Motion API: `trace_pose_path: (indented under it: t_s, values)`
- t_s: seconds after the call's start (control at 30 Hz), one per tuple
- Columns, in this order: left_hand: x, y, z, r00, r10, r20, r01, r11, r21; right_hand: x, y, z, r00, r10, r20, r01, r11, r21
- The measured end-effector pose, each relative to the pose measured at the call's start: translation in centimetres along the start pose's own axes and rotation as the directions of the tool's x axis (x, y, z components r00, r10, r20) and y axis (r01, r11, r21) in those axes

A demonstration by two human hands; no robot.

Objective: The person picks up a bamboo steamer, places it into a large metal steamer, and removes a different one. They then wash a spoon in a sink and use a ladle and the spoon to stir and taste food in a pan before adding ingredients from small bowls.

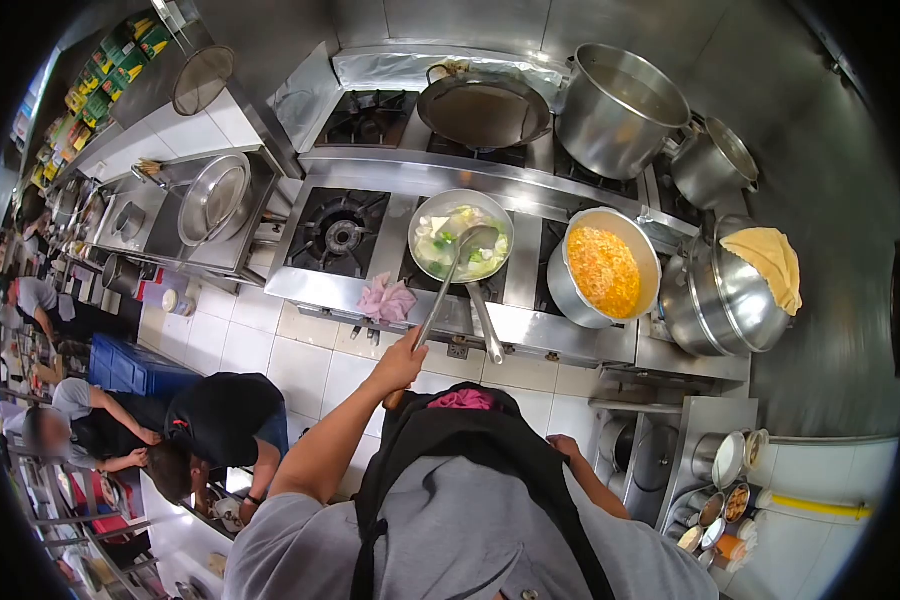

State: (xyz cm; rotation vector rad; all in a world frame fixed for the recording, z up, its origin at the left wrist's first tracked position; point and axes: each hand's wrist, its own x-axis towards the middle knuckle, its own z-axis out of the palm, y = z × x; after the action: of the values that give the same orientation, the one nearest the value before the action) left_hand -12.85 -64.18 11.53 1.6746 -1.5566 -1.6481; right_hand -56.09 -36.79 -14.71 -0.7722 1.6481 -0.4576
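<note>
My left hand (400, 362) is wrapped round the long handle of a ladle (438, 305). The ladle's bowl rests in a pan (414, 255) of pale broth with green vegetables and white chunks, on a front burner. That pan's own handle (487, 325) points toward me, with no hand on it. Down by my right side, beside the black apron (425, 440), is my right hand (564, 446); its fingers are small and partly hidden. A crumpled pink cloth (386, 299) lies on the stove's front edge, left of the pan.
Right of the pan stands a deep pot (570, 290) of orange-yellow food. Behind are a dark wok (485, 110) and a large steel pot (620, 125). Stacked steel bowls (705, 300) carry a tan cloth (767, 262). At left, a person in black (225, 420) bends over a counter.
</note>
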Motion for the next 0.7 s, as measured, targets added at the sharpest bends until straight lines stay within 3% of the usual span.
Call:
trace_pose_path:
  t_s: [0.03,0.07,0.1,0.17,0.2,0.27,0.4,0.47,0.5,0.57,0.6,0.63,0.7]
  values:
    - [1.4,-2.4,-0.1,0.983,0.166,-0.076,-0.148,0.968,0.204,0.4,1.1,0.0,0.994,-0.106,0.034,0.108,0.993,-0.04]
    - [2.1,-3.8,-0.4,0.934,0.339,-0.116,-0.266,0.873,0.408,-0.3,0.9,0.1,0.998,-0.013,0.054,0.01,0.998,0.064]
    - [2.0,-3.7,-0.8,0.934,0.337,-0.116,-0.264,0.874,0.408,-1.0,0.9,0.0,0.998,-0.012,0.055,0.008,0.998,0.064]
    - [2.4,-3.2,-1.4,0.926,0.349,-0.144,-0.195,0.769,0.609,-2.3,0.9,-0.5,0.986,-0.159,0.058,0.139,0.958,0.252]
    - [2.2,-2.1,-1.6,0.935,0.314,-0.167,-0.136,0.75,0.647,-3.1,-0.3,-0.6,0.986,-0.158,0.06,0.139,0.959,0.247]
    - [1.8,-0.3,-2.3,0.94,0.284,-0.187,-0.079,0.717,0.693,-4.1,-3.2,-0.3,0.965,0.264,0.004,-0.232,0.842,0.488]
    - [2.1,0.5,-3.9,0.926,0.291,-0.241,-0.032,0.697,0.716,-3.0,-2.0,-1.7,0.969,0.246,0.026,-0.229,0.848,0.478]
    - [2.3,0.7,-4.6,0.887,0.347,-0.305,-0.061,0.742,0.667,-1.1,0.4,-2.7,0.995,0.037,0.091,-0.05,0.988,0.147]
    - [3.2,-0.2,-4.9,0.885,0.334,-0.325,-0.045,0.755,0.654,-1.1,-0.2,-3.4,0.994,0.039,0.103,-0.052,0.991,0.125]
    - [5.1,-2.7,-5.4,0.797,0.443,-0.41,-0.128,0.787,0.603,-1.6,-2.0,-3.8,0.995,0.01,0.099,-0.018,0.997,0.073]
    - [5.3,-2.7,-5.5,0.813,0.374,-0.447,-0.062,0.817,0.573,-6.0,-10.9,-3.1,0.992,0.128,0.017,-0.128,0.992,-0.021]
    - [6.0,-3.1,-5.5,0.801,0.348,-0.487,-0.027,0.834,0.551,-5.0,-9.1,-4.3,0.985,-0.102,0.138,0.162,0.813,-0.559]
    - [8.1,-5.6,-5.8,0.765,0.371,-0.527,-0.04,0.843,0.536,-2.9,-11.3,-4.8,0.969,-0.101,0.224,0.22,0.765,-0.605]
